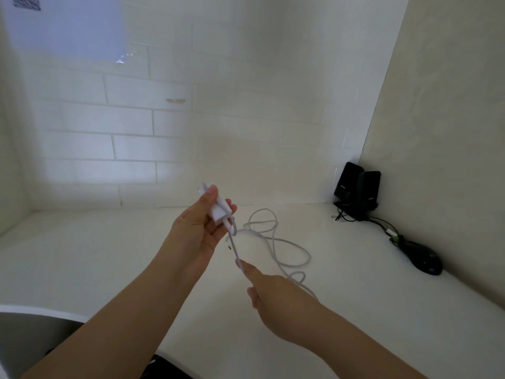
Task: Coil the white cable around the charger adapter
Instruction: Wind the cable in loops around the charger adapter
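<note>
My left hand holds the white charger adapter up above the white desk, plug prongs pointing up and away. The white cable comes out of the adapter's lower end and runs down to my right hand, which pinches it between thumb and fingers a short way below the adapter. The remainder of the cable lies in loose loops on the desk to the right of both hands. No turns of cable lie around the adapter.
Two black speakers stand in the back right corner, their dark wires trailing toward a black mouse by the right wall. The white desk ends in a curved front edge at lower left. A tiled wall stands behind.
</note>
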Available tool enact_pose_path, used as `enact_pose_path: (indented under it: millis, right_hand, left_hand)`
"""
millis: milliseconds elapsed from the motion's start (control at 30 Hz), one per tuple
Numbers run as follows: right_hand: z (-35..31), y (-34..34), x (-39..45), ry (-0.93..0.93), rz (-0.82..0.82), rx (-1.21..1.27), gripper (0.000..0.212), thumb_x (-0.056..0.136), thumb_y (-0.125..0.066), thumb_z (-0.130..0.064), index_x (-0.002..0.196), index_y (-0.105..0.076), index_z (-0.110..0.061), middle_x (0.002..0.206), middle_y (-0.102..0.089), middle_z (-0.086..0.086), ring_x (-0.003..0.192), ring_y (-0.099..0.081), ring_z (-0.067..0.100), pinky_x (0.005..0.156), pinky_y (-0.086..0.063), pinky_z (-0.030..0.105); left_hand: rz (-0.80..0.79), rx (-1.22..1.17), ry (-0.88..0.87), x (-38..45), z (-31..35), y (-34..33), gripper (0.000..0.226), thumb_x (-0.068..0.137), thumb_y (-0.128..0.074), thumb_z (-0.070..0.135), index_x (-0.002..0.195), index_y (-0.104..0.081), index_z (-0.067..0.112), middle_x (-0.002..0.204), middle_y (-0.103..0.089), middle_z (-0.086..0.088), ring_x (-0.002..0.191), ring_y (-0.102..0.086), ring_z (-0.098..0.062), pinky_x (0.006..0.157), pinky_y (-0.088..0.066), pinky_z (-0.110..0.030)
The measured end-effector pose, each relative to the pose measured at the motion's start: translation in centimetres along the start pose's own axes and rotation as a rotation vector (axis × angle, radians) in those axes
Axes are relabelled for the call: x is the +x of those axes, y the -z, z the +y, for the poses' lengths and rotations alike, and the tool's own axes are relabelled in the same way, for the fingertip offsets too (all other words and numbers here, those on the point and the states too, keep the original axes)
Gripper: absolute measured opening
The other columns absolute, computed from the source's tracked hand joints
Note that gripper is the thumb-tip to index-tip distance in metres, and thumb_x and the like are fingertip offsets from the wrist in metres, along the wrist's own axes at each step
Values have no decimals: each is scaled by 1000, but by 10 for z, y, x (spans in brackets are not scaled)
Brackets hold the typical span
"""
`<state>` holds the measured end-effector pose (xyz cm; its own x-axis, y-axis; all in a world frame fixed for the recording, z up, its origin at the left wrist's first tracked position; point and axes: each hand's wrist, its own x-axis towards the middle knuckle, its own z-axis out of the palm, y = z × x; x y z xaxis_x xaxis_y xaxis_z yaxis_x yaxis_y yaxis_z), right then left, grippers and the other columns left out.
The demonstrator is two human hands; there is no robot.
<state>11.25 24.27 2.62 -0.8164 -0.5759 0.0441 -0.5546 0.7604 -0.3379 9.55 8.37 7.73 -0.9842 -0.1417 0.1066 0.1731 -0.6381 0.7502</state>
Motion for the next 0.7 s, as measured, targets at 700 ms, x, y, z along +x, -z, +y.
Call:
enact_pose_path:
  millis: [700]
  right_hand:
    - [-30, 101, -13, 245, 352, -388, 34, 70, -62, -60, 70, -53, -27, 59, -47, -10, 59, -45, 9, 51, -25, 16]
  left_hand:
    - [-312, 698, -38, -26, -17, -6, 22, 78, -68, 32, 92, -68, 15, 78, -72, -4, 70, -66, -16, 67, -56, -31]
